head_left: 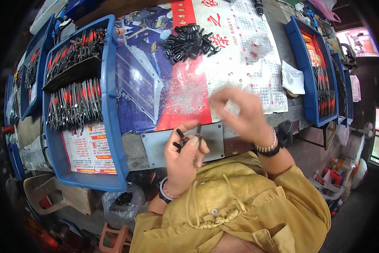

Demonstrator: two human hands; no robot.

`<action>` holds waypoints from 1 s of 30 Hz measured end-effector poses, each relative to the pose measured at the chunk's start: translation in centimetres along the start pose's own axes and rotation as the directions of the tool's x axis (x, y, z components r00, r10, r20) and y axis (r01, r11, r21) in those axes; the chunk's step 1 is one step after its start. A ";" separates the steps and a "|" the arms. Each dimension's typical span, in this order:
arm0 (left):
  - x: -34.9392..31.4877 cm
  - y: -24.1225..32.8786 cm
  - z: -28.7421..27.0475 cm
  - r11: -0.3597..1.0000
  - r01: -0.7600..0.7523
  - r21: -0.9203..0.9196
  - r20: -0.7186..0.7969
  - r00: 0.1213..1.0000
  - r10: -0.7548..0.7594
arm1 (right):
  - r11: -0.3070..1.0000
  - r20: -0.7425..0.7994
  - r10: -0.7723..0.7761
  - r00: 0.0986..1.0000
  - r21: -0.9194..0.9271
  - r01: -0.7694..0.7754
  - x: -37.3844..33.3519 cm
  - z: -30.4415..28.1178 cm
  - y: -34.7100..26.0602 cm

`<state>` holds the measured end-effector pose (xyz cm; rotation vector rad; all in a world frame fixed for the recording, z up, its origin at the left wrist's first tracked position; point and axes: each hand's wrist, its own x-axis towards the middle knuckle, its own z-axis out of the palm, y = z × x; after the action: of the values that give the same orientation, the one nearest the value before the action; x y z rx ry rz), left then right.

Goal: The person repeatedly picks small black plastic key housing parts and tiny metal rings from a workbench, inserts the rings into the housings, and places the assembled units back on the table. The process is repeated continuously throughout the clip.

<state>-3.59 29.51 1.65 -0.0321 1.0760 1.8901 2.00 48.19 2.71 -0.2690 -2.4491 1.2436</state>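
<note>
So, a few small black pieces (180, 133) are held in the left hand (186, 154), pinched between thumb and curled fingers, right over the metal plate (155, 147) at the table's front edge. How many are in there can't really be told, since they're half covered by the fingers. The right hand (241, 111) is raised just beside it, thumb and finger bent toward each other, but it's badly blurred, so whether anything is pinched there can't be told.

The obvious risk is a dropped piece. More than one skinny thing is being gripped at once, so if the fingers get loosened for one, another could easily be let go. With the edge so close, it could be lost in the yellow garment (223, 198) or the open plastic bag (122, 206) below.

Misalignment seems possible too: the ends are partly hidden by the fingertips, so a piece could be gripped crooked without being noticed. And pale grit (189, 99) is scattered on the poster (141, 90) near the black pile (189, 42), so parts could be dirtied if they're set down there.
</note>
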 end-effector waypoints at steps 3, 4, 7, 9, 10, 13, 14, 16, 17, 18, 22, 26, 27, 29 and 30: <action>-0.2 0.6 -0.3 1.000 0.001 -0.008 -0.006 1.000 -0.001 | 0.953 -0.100 -0.047 0.994 -0.303 0.014 4.9 -1.0 4.4; -0.3 0.8 -0.4 1.000 0.004 -0.027 -0.013 1.000 -0.005 | 0.919 -0.085 -0.034 0.996 -0.395 -0.002 6.2 -0.7 5.8; -0.3 1.0 -0.7 0.988 0.019 -0.154 0.020 1.000 -0.016 | 0.785 -0.027 -0.136 0.990 -0.613 0.091 7.5 -0.2 8.4; -0.2 1.0 -1.1 0.974 0.020 -0.225 0.052 0.999 -0.009 | 0.716 0.035 -0.121 0.992 -0.689 0.112 7.5 0.0 9.2; -0.2 1.0 -1.2 0.970 0.026 -0.243 0.045 0.999 -0.015 | 0.725 0.053 -0.093 0.994 -0.681 0.104 7.5 0.1 9.3; 0.0 0.8 -1.3 0.948 0.065 -0.313 0.070 0.997 -0.045 | 0.757 0.057 0.062 0.996 -0.653 -0.010 7.3 -0.2 8.5; 0.0 0.7 -1.2 0.948 0.074 -0.310 0.057 0.997 -0.059 | 0.831 0.043 0.005 0.999 -0.556 0.020 7.0 -0.6 7.9; 0.1 0.4 -1.0 0.945 0.084 -0.316 0.033 0.996 -0.077 | 0.929 0.017 0.034 0.999 -0.370 -0.026 6.0 -1.2 6.0; 0.2 0.3 -0.9 0.941 0.092 -0.326 0.029 0.996 -0.087 | 0.967 0.007 0.098 0.995 -0.237 -0.094 5.1 -1.5 4.8; 0.3 0.2 -0.9 0.937 0.099 -0.336 0.021 0.995 -0.098 | 0.980 0.078 0.195 0.978 -0.058 -0.191 3.7 -2.1 3.4; 0.6 -0.3 -0.6 0.916 0.164 -0.366 0.136 0.983 -0.121 | 0.320 0.439 0.424 0.792 0.746 -0.585 -0.6 -1.3 -0.1; 0.8 -0.9 0.6 0.932 0.237 -0.272 0.096 0.971 -0.219 | 0.111 0.462 0.467 0.754 0.815 -0.568 -2.6 -0.3 -0.4; 0.8 -1.1 0.9 0.939 0.239 -0.249 0.059 0.971 -0.231 | 0.101 0.461 0.465 0.756 0.821 -0.563 -2.9 -0.3 -0.2; 0.8 -1.2 1.6 0.963 0.202 -0.179 0.052 0.979 -0.196 | 0.083 0.459 0.458 0.761 0.831 -0.551 -3.3 -0.4 0.1; 0.8 -1.3 1.9 0.973 0.181 -0.145 0.051 0.983 -0.176 | 0.132 0.435 0.471 0.768 0.826 -0.548 -3.5 -0.5 0.2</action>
<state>-2.37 31.57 1.64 -0.1728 0.8746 1.7969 5.41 47.45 1.96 -0.7615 -1.1778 2.7736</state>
